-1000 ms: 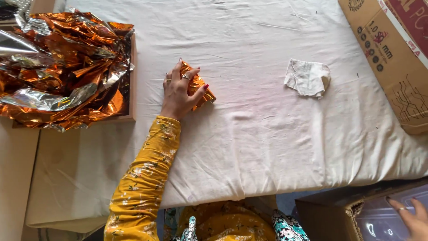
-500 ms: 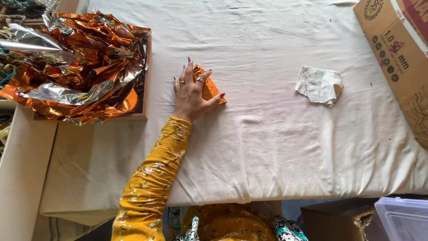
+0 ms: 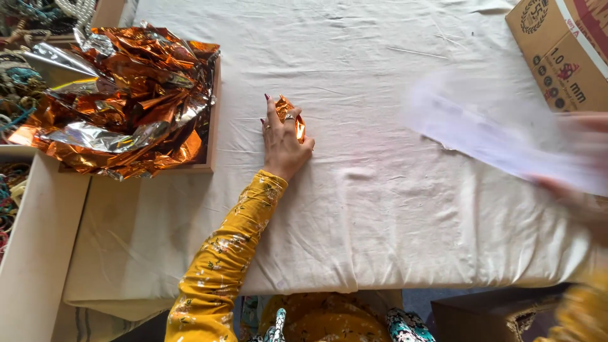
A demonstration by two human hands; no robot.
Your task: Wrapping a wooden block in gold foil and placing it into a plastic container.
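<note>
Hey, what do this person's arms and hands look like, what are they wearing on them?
The left arm wears a long mustard-yellow sleeve with a small floral print. The left hand has dark red polished nails and rings on the fingers. The right hand is motion-blurred; a matching yellow sleeve shows at the lower right.

I see glossy, crinkled orange foil under my left hand; the foil heap shines metallic copper and silver in a matt wooden tray; the tablecloth looks matt, creased cotton; the box is plain cardboard.
</note>
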